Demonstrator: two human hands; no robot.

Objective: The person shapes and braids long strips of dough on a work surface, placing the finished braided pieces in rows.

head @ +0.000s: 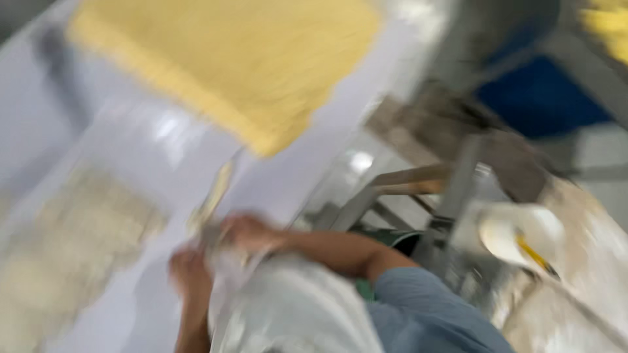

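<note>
The frame is heavily blurred by motion. My left hand (190, 271) and my right hand (248, 232) are close together at the lower middle, both closed around the top of a pale, whitish sack or bundle (294, 307) that sits against my body. A thin pale strip (212, 196) rises from between my hands. A large yellow mass of fine strands (229, 59) lies on the white table (131, 137) beyond my hands. My right arm wears a blue sleeve (425, 310).
A pale, crumbly flat patch (72, 242) lies on the table at the left. To the right stand a grey metal frame (451, 183), a blue object (543, 98) and a white bowl-like thing with a yellow stick (517, 238).
</note>
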